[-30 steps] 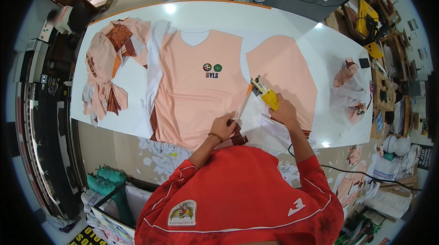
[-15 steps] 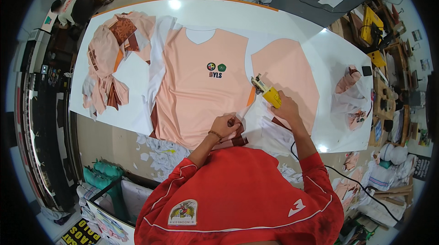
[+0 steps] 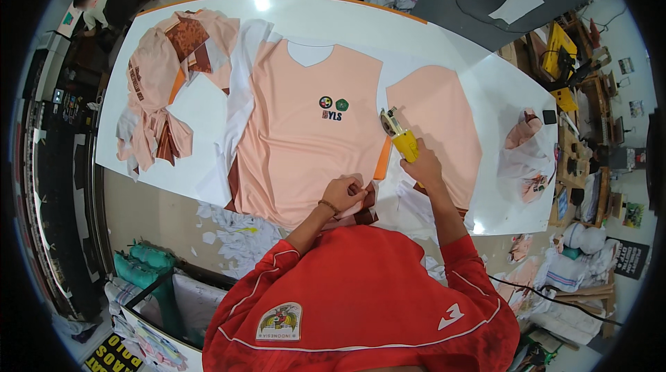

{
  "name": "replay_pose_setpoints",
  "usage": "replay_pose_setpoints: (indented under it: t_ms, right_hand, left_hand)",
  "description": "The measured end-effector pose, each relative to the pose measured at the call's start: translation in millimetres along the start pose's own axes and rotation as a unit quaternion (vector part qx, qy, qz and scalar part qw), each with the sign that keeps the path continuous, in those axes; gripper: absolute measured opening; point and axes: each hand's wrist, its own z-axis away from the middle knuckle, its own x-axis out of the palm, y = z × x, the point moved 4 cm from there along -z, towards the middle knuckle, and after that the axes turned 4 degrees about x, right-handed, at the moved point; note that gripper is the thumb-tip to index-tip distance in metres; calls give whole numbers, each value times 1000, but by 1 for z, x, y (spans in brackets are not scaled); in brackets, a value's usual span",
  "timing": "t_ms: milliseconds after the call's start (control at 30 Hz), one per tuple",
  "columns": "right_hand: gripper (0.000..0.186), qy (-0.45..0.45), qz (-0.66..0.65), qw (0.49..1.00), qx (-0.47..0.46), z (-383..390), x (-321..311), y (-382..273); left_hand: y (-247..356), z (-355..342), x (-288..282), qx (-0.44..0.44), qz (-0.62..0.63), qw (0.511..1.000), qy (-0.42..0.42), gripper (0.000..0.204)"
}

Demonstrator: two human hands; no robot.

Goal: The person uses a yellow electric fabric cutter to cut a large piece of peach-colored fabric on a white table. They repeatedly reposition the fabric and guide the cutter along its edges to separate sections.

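Note:
A peach shirt-front panel [image 3: 312,143] with a V neck and small chest emblems lies flat on the white table. My left hand [image 3: 345,196] is at its lower right corner, fingers pinched on the fabric edge beside brown and white parts. In my right hand [image 3: 424,167] is a yellow handheld electric cloth cutter [image 3: 404,143]. Its metal head stands at the panel's right edge, in the white gap next to a peach sleeve-shaped piece [image 3: 444,108]. An orange strip [image 3: 382,158] shows just below the cutter's head.
Crumpled peach and brown fabric pieces [image 3: 156,87] lie on the table's left. A smaller bundle [image 3: 524,146] and a dark phone-like object [image 3: 549,117] are at the right. The black cord [image 3: 555,298] trails off right. Scraps [image 3: 243,237] litter the floor; a person [image 3: 104,11] is far left.
The cutter has shifted slightly up and left along the panel's edge and turned more upright. My left hand stays by the lower corner; the white edge it held taut has slackened.

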Motion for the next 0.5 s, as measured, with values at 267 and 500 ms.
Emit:
replay_pose_setpoints:
  t_ms: [267,500]
  right_hand:
    - [64,11,-45,998,34,-11,10,-30]
    - [64,31,-61,995,79,-29,18,-57]
  left_hand:
    - [2,0,-6,23,38,999,2,32]
    - [1,-2,-9,28,80,996,-22,24]
